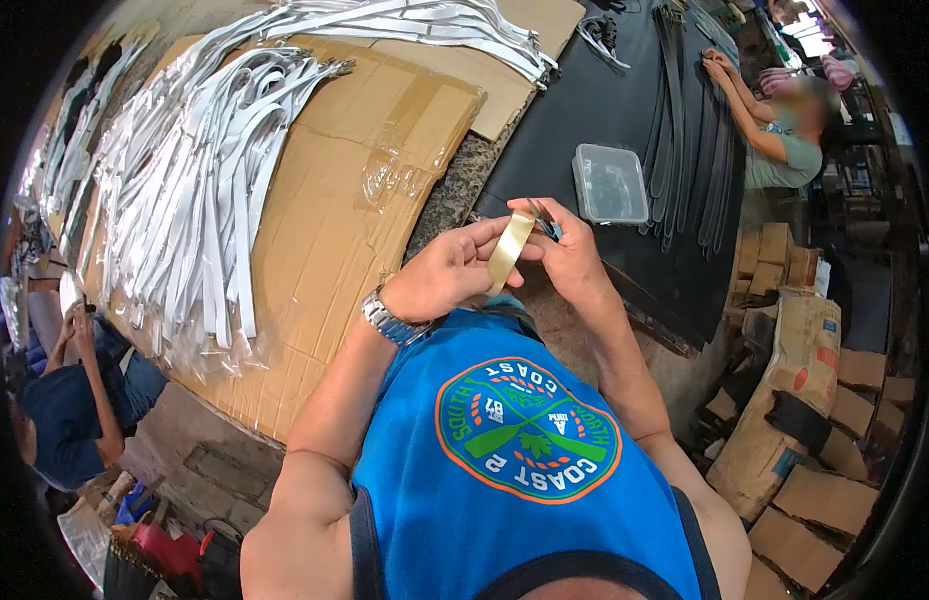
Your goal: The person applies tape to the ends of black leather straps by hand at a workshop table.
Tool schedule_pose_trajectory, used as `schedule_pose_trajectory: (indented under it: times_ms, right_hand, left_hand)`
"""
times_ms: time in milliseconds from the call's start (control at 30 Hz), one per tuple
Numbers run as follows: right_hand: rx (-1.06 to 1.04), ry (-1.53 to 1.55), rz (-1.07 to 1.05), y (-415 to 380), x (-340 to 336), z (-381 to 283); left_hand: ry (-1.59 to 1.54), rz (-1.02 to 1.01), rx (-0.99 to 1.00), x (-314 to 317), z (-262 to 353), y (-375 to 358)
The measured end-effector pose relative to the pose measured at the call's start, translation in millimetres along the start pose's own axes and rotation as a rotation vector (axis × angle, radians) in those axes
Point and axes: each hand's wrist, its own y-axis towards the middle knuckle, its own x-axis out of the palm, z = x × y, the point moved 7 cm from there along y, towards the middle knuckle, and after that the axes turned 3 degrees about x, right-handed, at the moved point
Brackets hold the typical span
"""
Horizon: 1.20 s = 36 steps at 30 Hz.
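Observation:
In front of my chest, my left hand (446, 272), with a metal watch on its wrist, pinches a shiny gold-coloured strip (510, 252). The strip stands tilted between my two hands, its lower end at my left fingers. My right hand (574, 258) is closed around a small metal tool with a bluish part (546, 222), perhaps scissors; its kind is not clear. The tool lies close to the strip's upper end, and my right fingertips are beside the strip. My fingers hide part of both.
White belts (199, 150) lie heaped on cardboard (324, 230) to the left. On a black table (544, 150) are a clear plastic box (610, 184) and dark belts (674, 140). Co-workers sit at left (69, 410) and far right (784, 145). Cartons (784, 400) stack at right.

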Motion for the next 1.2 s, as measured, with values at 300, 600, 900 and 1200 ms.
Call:
schedule_pose_trajectory:
  times_ms: [300, 600, 900, 1200]
  right_hand:
    - [-0.022, 0.125, -0.002, -4, -7, -3]
    - [-0.06, -0.026, 0.046, -11, -16, -13]
    - [-0.162, -0.363, 0.169, -32, -9, -50]
    - [-0.113, -0.289, 0.147, -33, -6, -38]
  left_hand:
    - [0.053, -0.02, -0.003, 5, 1, -2]
    - [-0.013, -0.041, 0.034, 4, -1, -3]
    - [0.042, 0.189, -0.045, -18, -17, -1]
    - [0.089, 0.136, -0.021, -17, -21, -7]
